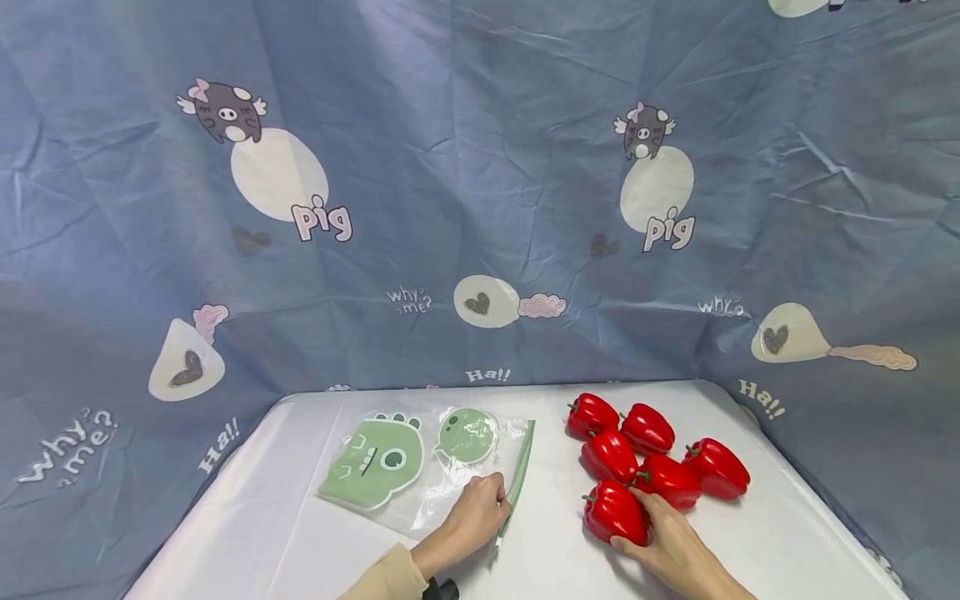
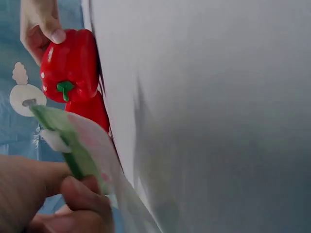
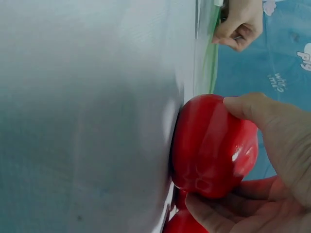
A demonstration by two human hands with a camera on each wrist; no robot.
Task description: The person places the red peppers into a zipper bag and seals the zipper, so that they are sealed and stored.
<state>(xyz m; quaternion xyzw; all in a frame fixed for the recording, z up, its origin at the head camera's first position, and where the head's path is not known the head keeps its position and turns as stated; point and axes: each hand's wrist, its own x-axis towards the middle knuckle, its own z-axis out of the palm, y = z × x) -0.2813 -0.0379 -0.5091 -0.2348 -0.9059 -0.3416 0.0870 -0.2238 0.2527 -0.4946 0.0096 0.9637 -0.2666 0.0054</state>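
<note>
A clear zip bag [image 1: 431, 475] printed with a green dinosaur face lies flat on the white table. My left hand [image 1: 477, 508] pinches the green zip edge [image 1: 523, 458] of the bag; in the left wrist view, a white slider [image 2: 54, 141] sits on that strip [image 2: 80, 162], just beyond the fingers. To the right, my right hand [image 1: 667, 533] grips a red bell pepper [image 1: 613, 510], thumb on one side and fingers on the other. This pepper [image 3: 211, 145] is low over the tabletop, its green stem [image 2: 64, 89] facing left.
Several more red bell peppers [image 1: 609, 454] are grouped just behind and right of the gripped one, some touching each other. The white tabletop [image 1: 551, 517] runs between bag and peppers. A blue printed curtain [image 1: 480, 208] hangs behind the table and around its sides.
</note>
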